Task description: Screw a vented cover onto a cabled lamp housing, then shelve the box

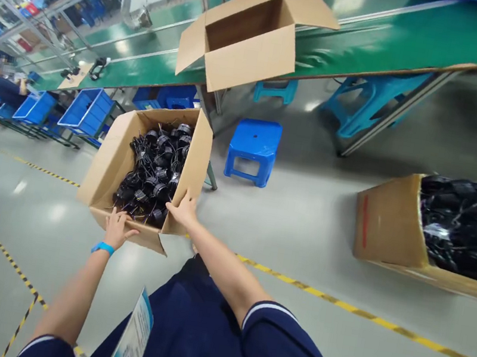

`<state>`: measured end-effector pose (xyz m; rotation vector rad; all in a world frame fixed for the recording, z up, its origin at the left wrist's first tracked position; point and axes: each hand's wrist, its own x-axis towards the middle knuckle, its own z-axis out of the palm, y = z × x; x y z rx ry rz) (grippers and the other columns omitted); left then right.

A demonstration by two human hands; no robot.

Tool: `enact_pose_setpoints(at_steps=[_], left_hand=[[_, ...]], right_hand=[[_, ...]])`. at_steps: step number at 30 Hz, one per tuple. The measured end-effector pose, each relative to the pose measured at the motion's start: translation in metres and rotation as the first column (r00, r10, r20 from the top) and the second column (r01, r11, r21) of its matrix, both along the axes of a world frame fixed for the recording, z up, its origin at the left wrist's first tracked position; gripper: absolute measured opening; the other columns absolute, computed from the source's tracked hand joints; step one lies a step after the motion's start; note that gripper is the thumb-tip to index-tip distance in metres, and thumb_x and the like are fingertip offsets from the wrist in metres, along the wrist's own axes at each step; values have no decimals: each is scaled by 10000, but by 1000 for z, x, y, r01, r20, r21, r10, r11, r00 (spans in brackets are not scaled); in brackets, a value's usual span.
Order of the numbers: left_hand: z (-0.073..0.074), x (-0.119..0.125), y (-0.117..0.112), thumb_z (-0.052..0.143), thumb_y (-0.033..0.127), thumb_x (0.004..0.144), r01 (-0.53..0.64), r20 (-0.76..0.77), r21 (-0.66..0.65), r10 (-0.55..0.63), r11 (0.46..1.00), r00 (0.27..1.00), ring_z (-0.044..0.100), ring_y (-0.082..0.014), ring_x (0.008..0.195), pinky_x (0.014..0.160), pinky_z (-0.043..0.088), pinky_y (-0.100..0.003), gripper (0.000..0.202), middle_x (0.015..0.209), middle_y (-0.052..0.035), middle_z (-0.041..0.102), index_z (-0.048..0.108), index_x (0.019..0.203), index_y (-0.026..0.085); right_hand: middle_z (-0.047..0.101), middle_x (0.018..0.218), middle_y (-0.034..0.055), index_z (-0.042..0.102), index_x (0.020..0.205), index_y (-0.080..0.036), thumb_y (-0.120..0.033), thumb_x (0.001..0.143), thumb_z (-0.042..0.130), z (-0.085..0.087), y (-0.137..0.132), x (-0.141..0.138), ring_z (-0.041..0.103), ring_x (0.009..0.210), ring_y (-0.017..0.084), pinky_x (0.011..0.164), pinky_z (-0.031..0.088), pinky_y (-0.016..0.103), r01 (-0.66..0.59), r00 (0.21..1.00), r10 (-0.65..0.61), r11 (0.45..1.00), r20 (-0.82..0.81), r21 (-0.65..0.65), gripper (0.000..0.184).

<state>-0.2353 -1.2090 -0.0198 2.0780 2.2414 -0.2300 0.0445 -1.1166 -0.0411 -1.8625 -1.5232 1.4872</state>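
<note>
An open cardboard box point(107, 164) full of several black corded parts point(155, 171) stands in front of me above the floor. My left hand point(117, 229), with a blue wristband, grips the box's near flap at the bottom edge. My right hand point(183, 211) grips the near right corner of the box, fingers curled over its rim. Both arms are stretched forward.
An empty open carton point(249, 53) sits on the green conveyor table point(378, 38). A blue stool point(254, 149) stands on the floor behind the box. Another carton point(388, 220) with black parts lies at the right. Blue crates point(86, 109) stand at the left. Yellow-black tape lines cross the floor.
</note>
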Motion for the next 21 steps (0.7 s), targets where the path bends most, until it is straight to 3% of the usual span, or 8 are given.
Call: enact_pose_setpoints(at_steps=[4, 8, 16, 21], left_hand=[[-1, -3, 1, 690, 616, 810, -63, 27, -66, 64, 996, 998, 181, -434, 1530, 1160, 238, -701, 558, 1352, -234, 548, 610, 1132, 167], [2, -3, -2, 709, 628, 792, -87, 74, -125, 96, 988, 993, 199, -413, 1532, 1172, 222, -700, 572, 1341, -222, 561, 608, 1126, 175], [-3, 17, -25, 749, 579, 790, -110, 155, -72, 121, 991, 981, 273, -382, 1515, 1178, 205, -710, 512, 1422, -238, 522, 603, 1069, 175], [4, 2, -33, 822, 530, 727, -98, 191, -92, 115, 991, 975, 285, -375, 1517, 1192, 176, -709, 495, 1401, -221, 564, 615, 1020, 189]], right_hand=[[399, 1482, 140, 440, 1455, -180, -501, 951, 613, -6, -1, -1, 426, 1351, 303, 1128, 397, 549, -13, 1000, 13, 1000, -25, 2, 623], [397, 1487, 137, 462, 1438, -177, -486, 950, 620, -11, -2, 1, 415, 1361, 305, 1139, 383, 558, -25, 999, 25, 1000, -30, -3, 599], [427, 1451, 137, 451, 1440, -177, -456, 958, 616, -13, -7, 10, 475, 1296, 282, 1086, 450, 518, 39, 999, -38, 999, -25, 16, 582], [461, 1408, 134, 470, 1417, -170, -449, 959, 616, -10, -23, -8, 505, 1252, 268, 1056, 476, 502, 46, 999, -46, 999, 7, -9, 556]])
